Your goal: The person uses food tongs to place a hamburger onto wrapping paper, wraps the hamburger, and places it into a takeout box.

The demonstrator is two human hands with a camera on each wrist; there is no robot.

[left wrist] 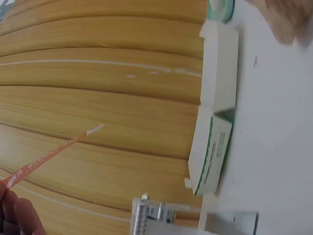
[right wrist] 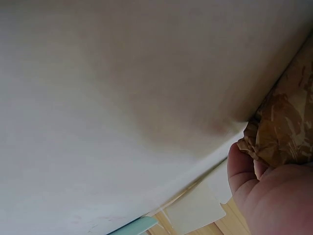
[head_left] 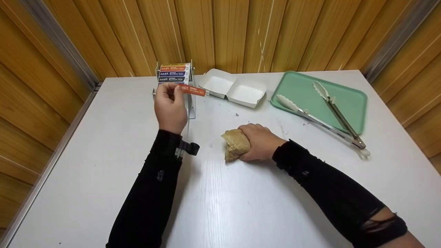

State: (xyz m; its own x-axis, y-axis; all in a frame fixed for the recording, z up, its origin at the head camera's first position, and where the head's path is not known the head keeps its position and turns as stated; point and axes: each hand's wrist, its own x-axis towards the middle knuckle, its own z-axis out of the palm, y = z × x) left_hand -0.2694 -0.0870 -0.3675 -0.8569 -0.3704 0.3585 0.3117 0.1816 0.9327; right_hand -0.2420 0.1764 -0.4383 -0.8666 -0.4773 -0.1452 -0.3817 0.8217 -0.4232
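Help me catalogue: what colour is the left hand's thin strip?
Mostly orange-red strip, best in head view.

This looks like a small food-packing booth; in what building cannot be told. Wood-look panels (head_left: 227, 34) with metal corner posts (head_left: 62, 41) close in a white table (head_left: 103, 155) at its far edge and corners. A paper takeaway box (head_left: 243, 93) sits along that edge, a green tray (head_left: 353, 103) and tongs (head_left: 325, 126) toward the far right corner.

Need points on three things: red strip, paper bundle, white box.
Red strip (head_left: 193, 90): head view, middle of its printed face.
Paper bundle (head_left: 237, 140): head view, exposed part of its wrapping.
White box (head_left: 242, 94): head view, bare floor of its right half.
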